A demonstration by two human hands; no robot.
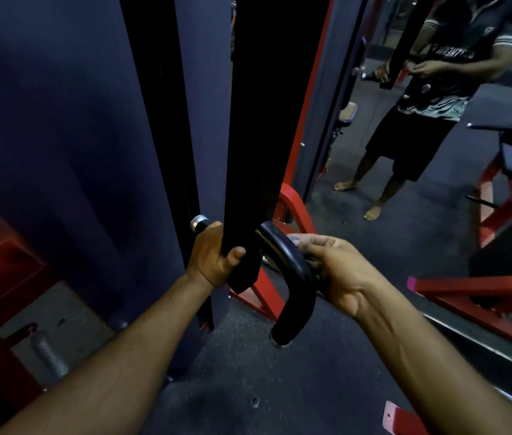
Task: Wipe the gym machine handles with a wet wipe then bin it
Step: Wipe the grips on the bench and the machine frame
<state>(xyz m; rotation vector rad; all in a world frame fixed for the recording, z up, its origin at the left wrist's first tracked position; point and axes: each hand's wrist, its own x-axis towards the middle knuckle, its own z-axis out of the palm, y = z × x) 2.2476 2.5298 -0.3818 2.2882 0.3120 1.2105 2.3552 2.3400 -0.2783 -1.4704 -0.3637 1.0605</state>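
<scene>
A black curved machine handle (298, 277) hangs in front of me at the centre, and its lower end points down at the floor. My left hand (213, 255) grips the handle's straight left part, just below a chrome end cap (199, 222). A wide black upright bar (248, 152) stands between my hands and hides the middle of the handle. My right hand (339, 271) curls round the handle's upper bend. A small pale wet wipe (293, 238) shows under its fingertips, pressed against the handle and mostly hidden.
The machine's dark blue column (75, 152) fills the left, with a red frame (264, 296) at its foot. A wall mirror (421, 136) on the right reflects me and a red bench frame. Dark rubber floor (264, 387) lies below. A steel spring (49, 353) sits low on the left.
</scene>
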